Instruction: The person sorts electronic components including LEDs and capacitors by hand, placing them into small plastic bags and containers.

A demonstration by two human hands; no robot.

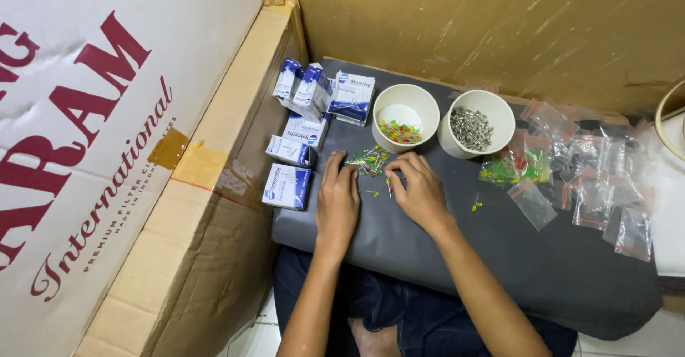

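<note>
From the head camera, both hands rest palm-down on a grey padded board [499, 257] laid across the person's lap. The left hand [337, 201] lies flat with its fingers close together and extended, holding nothing that can be seen. Its fingertips reach the near edge of a small pile of loose LEDs [369, 163], red, green and yellow with thin wire legs. The right hand [417, 189] sits just beside the left, fingers curled down onto the same pile. Whether it pinches a piece between them cannot be told.

Just beyond the fingertips of both hands stands a white cup [405, 116], holding a shallow heap of mixed coloured LEDs at its bottom. Beyond and to the right of the right hand is a second white cup [476, 123], nearly touching the first, filled with small silvery metal parts too fine to make out.

Further right of the right hand, a scatter of small clear zip bags [592, 178] covers the board. Most look flat, while a few nearest the second cup hold green, yellow and red LEDs. A couple of stray yellow LEDs [476, 203] lie between the right hand and the bags.

Beyond and left of the left hand, several small blue-and-white boxes [287, 185] are stacked and strewn along the board's edge, against a large cardboard carton [207, 257].
</note>
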